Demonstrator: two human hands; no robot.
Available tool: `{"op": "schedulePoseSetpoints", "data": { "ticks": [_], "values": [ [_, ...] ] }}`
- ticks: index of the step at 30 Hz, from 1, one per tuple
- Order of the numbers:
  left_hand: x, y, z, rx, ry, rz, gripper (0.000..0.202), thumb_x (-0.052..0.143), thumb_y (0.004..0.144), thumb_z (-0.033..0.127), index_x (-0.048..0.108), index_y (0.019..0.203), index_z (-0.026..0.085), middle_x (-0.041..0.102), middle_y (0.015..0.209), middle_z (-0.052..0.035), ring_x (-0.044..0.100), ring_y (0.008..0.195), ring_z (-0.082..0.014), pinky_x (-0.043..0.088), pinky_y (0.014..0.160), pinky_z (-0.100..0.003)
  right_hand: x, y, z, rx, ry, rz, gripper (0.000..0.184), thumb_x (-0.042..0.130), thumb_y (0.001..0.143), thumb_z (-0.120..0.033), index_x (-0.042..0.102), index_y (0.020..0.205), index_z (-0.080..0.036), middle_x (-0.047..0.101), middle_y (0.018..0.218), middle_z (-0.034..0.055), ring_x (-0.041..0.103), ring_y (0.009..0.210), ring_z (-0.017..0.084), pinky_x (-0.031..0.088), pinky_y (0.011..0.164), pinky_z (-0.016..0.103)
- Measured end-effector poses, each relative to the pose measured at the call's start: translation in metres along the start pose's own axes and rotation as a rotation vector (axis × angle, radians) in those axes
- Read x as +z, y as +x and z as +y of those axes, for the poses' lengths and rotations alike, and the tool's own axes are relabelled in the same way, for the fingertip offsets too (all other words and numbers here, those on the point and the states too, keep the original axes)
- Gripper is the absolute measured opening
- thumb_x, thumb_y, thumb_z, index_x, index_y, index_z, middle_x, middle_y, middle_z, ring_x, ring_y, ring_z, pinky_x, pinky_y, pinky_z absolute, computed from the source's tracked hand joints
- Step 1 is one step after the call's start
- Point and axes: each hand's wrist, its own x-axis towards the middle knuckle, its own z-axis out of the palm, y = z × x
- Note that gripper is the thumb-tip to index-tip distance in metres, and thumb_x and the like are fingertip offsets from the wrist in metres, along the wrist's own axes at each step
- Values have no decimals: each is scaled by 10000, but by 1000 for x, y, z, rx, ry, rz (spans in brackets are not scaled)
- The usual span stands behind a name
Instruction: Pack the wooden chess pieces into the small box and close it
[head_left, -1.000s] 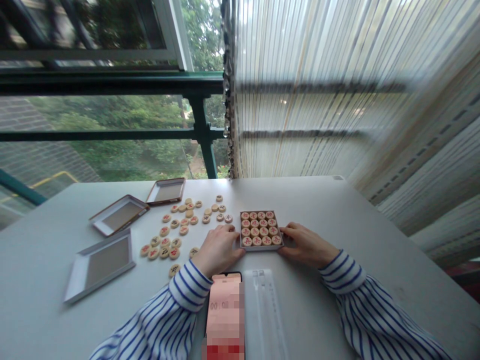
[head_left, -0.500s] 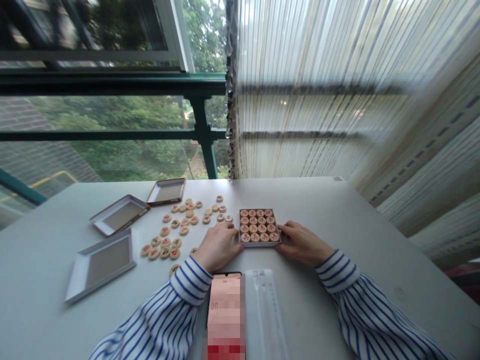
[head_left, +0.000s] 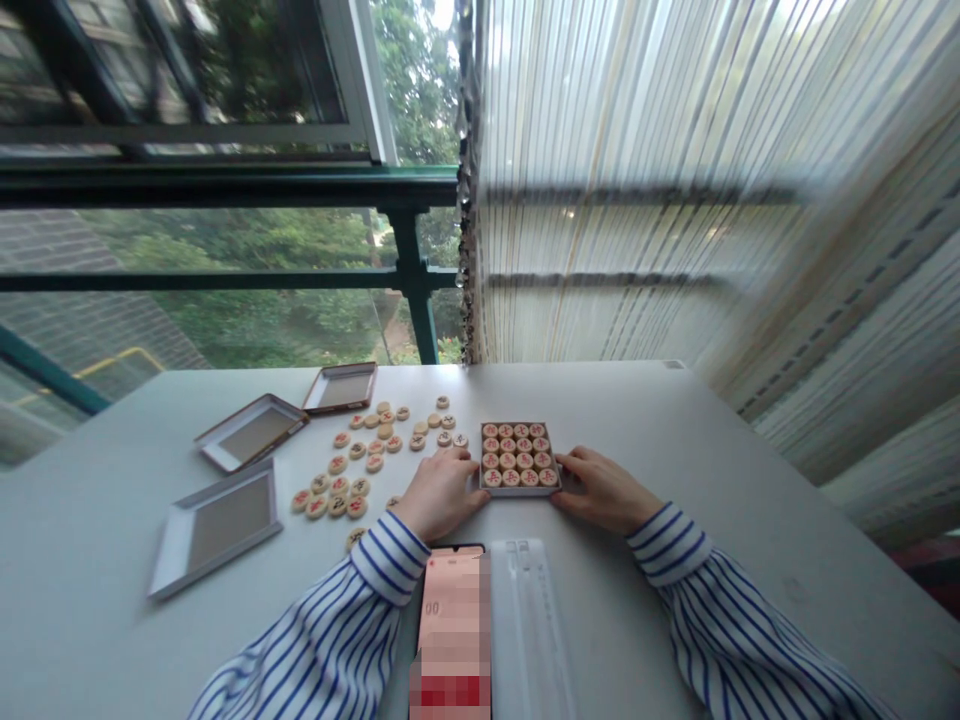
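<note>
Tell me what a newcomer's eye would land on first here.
Probably the shallow, pale-sided square box on the white table, packed with round wooden pieces bearing red characters, between the left hand and right hand. Next come the loose pale wooden discs scattered left of it, and three shallow rectangular trays farther left. Behind the table at right hangs a pale striped curtain.
</note>
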Motion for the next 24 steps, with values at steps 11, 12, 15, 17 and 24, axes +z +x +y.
{"op": "schedulePoseSetpoints", "data": {
  "ticks": [11,12,15,17,24],
  "values": [
    [-2,-3,-1,-5,19,23,332,543,717,411,646,944,191,599,1050,-90,539,970,-224,402,840,-313,2,-1,5,0,44,12,418,571,705,-376,560,1068,-169,553,885,76,521,773,171,393,706,269],
    [-4,-4,-1,-13,17,24,339,542,719,410,644,954,188,599,1060,-92,537,979,-226,401,847,-315,3,-1,6,4,57,11,447,573,705,-394,554,1087,-164,557,895,82,524,781,175,397,712,276],
    [-11,-8,-2,-36,1,35,364,534,729,408,633,989,173,602,1074,-98,538,995,-226,397,866,-319,3,-3,10,17,104,20,519,553,719,-453,533,1134,-141,568,912,98,532,806,188,409,731,296],
    [-15,-11,-3,-41,-16,53,384,523,740,405,619,1021,161,608,1071,-100,544,991,-223,400,867,-318,2,-4,11,39,133,34,549,532,730,-480,521,1152,-129,575,912,102,537,800,187,419,732,304],
    [-29,-22,-16,-105,-78,145,404,474,777,401,585,1075,152,628,1052,-87,560,977,-216,414,858,-328,-7,-4,9,120,164,222,397,413,819,-422,588,1031,-136,617,857,83,555,705,163,443,681,304]
  ]
}}
